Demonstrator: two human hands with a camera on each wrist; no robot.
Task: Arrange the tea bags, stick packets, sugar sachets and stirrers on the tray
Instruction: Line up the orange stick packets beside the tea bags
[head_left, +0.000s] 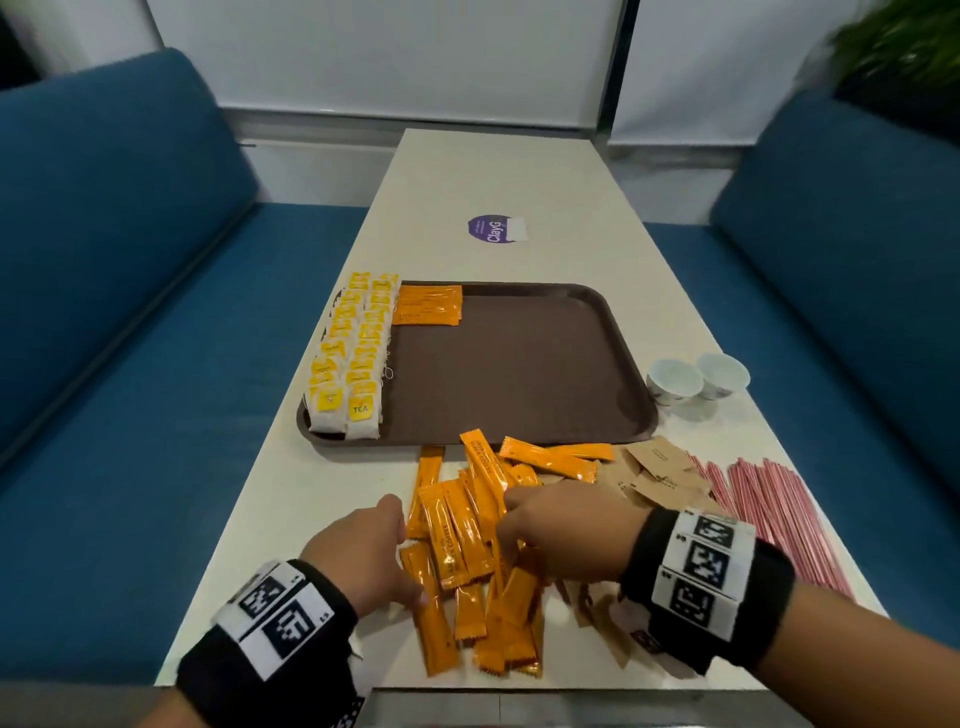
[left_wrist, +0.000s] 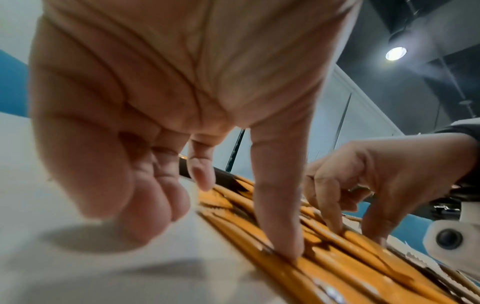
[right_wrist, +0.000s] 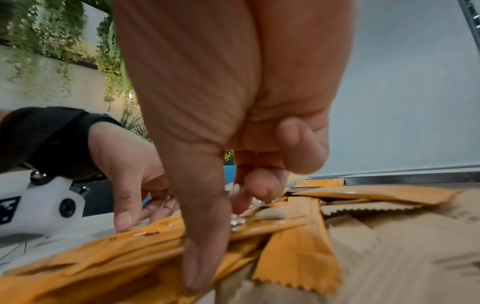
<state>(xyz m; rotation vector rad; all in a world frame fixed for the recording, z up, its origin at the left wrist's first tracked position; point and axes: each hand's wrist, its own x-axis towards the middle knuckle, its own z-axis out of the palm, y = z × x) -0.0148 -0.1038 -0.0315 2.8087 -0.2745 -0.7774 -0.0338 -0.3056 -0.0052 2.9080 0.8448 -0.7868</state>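
A brown tray (head_left: 545, 415) holds two rows of yellow-tagged tea bags (head_left: 353, 358) along its left side and a few orange stick packets (head_left: 427, 305) at its far left corner. A loose pile of orange stick packets (head_left: 462, 530) lies on the table in front of the tray. My left hand (head_left: 410, 561) presses its thumb (left_wrist: 280, 222) straight down on the pile's left edge, forefinger lifted and the other fingers curled. My right hand (head_left: 511, 525) pinches packets (right_wrist: 272, 218) between thumb (right_wrist: 202, 253) and curled fingers. Brown sugar sachets (head_left: 660, 473) and red-striped stirrers (head_left: 769, 509) lie to the right.
Two white paper cups (head_left: 675, 382) stand right of the tray. The narrow white table (head_left: 498, 176) runs between blue sofa seats (head_left: 130, 312) on both sides. A purple sticker (head_left: 491, 228) sits on the tabletop beyond the tray. More sachets (head_left: 602, 608) lie under my right wrist.
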